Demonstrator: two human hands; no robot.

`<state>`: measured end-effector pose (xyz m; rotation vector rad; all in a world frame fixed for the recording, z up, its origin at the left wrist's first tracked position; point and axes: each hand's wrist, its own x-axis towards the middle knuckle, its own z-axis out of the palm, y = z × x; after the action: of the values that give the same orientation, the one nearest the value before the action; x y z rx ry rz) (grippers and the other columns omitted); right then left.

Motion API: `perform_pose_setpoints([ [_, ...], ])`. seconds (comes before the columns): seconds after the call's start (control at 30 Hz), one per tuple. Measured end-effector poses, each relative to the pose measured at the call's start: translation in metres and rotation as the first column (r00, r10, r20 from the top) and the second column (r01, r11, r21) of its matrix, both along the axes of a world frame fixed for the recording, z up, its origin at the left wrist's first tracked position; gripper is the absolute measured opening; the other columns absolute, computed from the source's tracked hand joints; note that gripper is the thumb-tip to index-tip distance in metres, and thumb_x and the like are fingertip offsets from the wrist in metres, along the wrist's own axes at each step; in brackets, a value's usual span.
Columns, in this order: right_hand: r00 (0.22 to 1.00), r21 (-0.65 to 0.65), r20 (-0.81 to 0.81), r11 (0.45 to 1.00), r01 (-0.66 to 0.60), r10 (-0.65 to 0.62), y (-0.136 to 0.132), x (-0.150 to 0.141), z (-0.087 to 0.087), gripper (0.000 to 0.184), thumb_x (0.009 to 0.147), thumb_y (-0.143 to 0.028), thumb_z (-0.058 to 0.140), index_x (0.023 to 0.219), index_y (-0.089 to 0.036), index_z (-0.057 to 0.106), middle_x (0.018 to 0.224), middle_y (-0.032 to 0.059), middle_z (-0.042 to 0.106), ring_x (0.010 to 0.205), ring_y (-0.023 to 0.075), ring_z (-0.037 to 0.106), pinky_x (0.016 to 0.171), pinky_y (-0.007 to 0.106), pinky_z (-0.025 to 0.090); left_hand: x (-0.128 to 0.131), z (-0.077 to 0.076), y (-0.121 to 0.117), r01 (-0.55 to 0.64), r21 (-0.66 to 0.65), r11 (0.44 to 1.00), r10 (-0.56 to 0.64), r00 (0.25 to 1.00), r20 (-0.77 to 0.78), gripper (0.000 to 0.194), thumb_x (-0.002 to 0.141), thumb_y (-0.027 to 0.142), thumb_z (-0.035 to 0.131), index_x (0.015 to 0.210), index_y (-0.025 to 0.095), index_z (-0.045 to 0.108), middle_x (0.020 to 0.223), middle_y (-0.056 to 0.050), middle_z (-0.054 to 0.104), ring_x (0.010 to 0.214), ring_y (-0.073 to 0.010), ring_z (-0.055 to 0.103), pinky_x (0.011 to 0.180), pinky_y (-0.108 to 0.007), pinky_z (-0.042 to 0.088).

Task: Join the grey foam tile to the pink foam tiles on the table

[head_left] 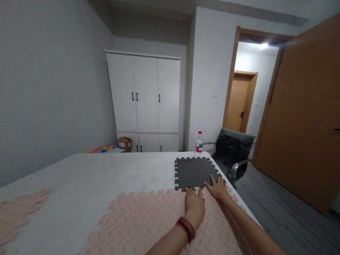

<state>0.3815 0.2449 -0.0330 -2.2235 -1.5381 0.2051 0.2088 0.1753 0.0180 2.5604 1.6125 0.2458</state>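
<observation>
A clear plastic water bottle [199, 143] with a red-and-white label and a white cap is seen upright at the far right corner of the white table [87, 180]; its level cannot be told. A small open cardboard box [125, 142] is noted on the floor at the foot of the white wardrobe [145, 101], its contents hidden, with brightly coloured items [105, 149] lying just left of it. The dark grey foam mat tile [194, 173] is laid flat on the far right part of the table, just near of the bottle; it is square, edged with interlocking teeth and embossed with a raised tread pattern. Its near edge is met by the larger pink foam mat [159, 223], of like pattern and toothed edge, which is spread over the near right part of the table. A further pink mat piece [20, 212] is seen at the near left edge, well apart. The left hand [194, 207], banded at the wrist, is laid palm down on the pink mat, fingers pressed together and reaching the seam. The right hand [218, 187] is laid flat across the seam at the grey tile's near right corner, fingers spread; nothing is pinched. A black chair [233, 150] stands right of the table before an open wooden door [305, 117].
</observation>
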Motion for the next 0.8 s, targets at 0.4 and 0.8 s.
perform_pose_setpoints([
  [0.4, 0.979, -0.089, 0.203, 0.996, 0.028, -0.01, -0.018, -0.01, 0.006, 0.081, 0.076, -0.07, 0.029, 0.14, -0.021, 0.026, 0.144, 0.0205, 0.023, 0.135, 0.0333, 0.013, 0.103, 0.05, 0.008, -0.255, 0.06, 0.016, -0.022, -0.05, 0.999, 0.033, 0.972, 0.234, 0.036, 0.089, 0.038, 0.039, 0.118, 0.023, 0.053, 0.125, -0.003, 0.055, 0.114, -0.0131, 0.05, 0.099, -0.029, 0.036],
  [0.8, 0.983, -0.017, 0.183, 1.0, -0.004, 0.007, -0.028, -0.018, 0.012, 0.071, 0.078, -0.063, 0.03, 0.136, -0.023, 0.035, 0.141, 0.0142, 0.033, 0.134, 0.0306, 0.017, 0.104, 0.052, 0.011, -0.577, 0.012, -0.081, -0.904, 0.098, 0.416, 0.909, 0.412, -0.06, 0.037, 0.076, 0.048, 0.038, 0.083, 0.017, 0.056, 0.095, -0.02, 0.065, 0.085, -0.0367, 0.059, 0.068, -0.045, 0.041],
])
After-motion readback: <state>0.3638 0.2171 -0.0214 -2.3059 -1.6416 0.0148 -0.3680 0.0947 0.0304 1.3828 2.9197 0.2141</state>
